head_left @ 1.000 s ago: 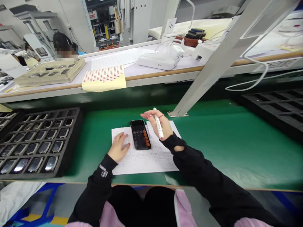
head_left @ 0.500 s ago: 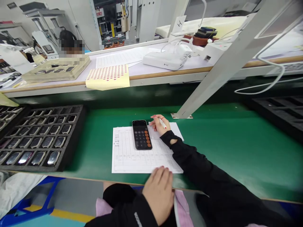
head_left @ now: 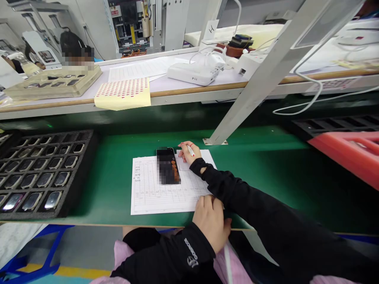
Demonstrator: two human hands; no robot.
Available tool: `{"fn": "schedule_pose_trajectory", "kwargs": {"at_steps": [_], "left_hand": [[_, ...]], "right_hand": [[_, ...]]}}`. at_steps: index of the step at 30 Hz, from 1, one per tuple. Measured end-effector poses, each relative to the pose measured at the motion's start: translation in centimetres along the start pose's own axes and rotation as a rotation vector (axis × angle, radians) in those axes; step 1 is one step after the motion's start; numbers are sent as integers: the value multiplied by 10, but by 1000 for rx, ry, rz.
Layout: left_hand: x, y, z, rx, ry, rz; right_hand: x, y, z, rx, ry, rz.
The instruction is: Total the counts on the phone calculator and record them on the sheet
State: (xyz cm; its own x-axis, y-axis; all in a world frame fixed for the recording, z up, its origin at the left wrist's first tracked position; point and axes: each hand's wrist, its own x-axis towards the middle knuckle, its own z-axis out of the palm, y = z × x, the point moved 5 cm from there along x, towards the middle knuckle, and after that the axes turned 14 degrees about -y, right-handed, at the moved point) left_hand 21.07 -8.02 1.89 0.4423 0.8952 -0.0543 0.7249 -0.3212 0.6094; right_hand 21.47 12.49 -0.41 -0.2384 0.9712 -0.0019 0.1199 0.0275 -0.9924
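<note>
A printed form sheet [head_left: 151,189] lies on the green bench top, with a black phone [head_left: 167,165] lying on its upper part. My right hand [head_left: 187,151] is closed round a white pen [head_left: 190,150] and rests on a small white slip beside the phone's top right corner. My left hand [head_left: 211,221] lies at the sheet's lower right corner, near the bench's front edge and against my right sleeve. Its fingers are curled and mostly hidden behind the sleeve.
A black foam tray [head_left: 41,173] with several small glossy parts fills the left. A red-orange plastic frame [head_left: 349,156] enters from the right, by another black tray [head_left: 334,124]. A slanted white post [head_left: 260,79] stands behind the sheet. The raised shelf holds a dotted yellow sheet [head_left: 122,94] and a white device [head_left: 192,73].
My left hand left the sheet beside the phone, swung low across my lap and now sits at the sheet's lower right corner. My right hand lowered the pen onto the slip. The red-orange frame appeared at right.
</note>
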Motion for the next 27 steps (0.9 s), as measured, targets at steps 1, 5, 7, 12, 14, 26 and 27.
{"fn": "schedule_pose_trajectory", "kwargs": {"at_steps": [1, 5, 7, 12, 14, 26, 27], "left_hand": [[1, -1, -3, -51, -11, -26], [6, -6, -10, -125, -154, -135], [6, -7, -11, -93, -223, -169], [-2, -1, -9, -11, -164, -85], [-7, 3, -9, 6, -76, -73], [-23, 5, -1, 147, 41, 111], [-23, 6, 0, 147, 36, 118]], "right_hand": [[0, 0, 0, -2, 3, -5], [-2, -1, -1, -14, 9, -23], [-2, -1, -1, -21, 4, -28], [-1, 1, -2, -29, 6, -20], [-1, 2, -2, -29, 11, -15], [-2, -4, 1, 26, 20, 2], [-2, -3, 0, 34, 20, 4]]}}
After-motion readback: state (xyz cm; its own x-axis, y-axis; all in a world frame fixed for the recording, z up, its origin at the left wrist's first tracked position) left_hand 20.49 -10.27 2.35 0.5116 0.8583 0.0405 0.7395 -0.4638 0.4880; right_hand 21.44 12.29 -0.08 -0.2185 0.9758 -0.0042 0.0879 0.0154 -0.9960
